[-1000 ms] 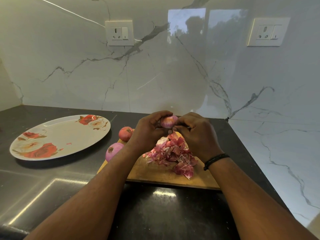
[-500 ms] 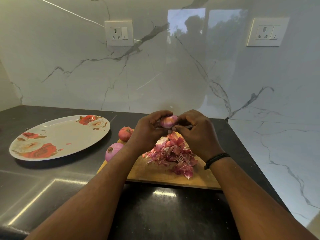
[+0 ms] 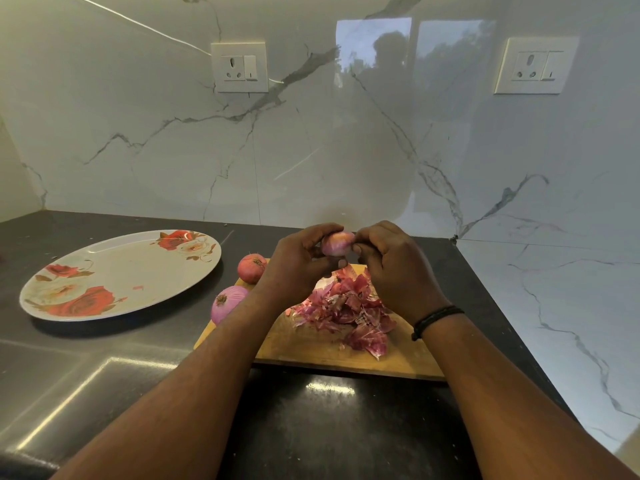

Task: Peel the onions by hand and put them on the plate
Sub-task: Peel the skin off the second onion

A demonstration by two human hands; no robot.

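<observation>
Peeling, mid-stage. The left hand (image 3: 294,268) still grips the small onion (image 3: 336,242) above the cutting board (image 3: 311,344); the right hand (image 3: 391,268), scarcely moved in the last second, pinches skin at its top. Plate (image 3: 104,251) holds no onion yet.

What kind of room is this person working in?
Most likely a home kitchen: a dark countertop under a marble-look wall with sockets, and a wooden cutting board heaped with onion skins.
</observation>
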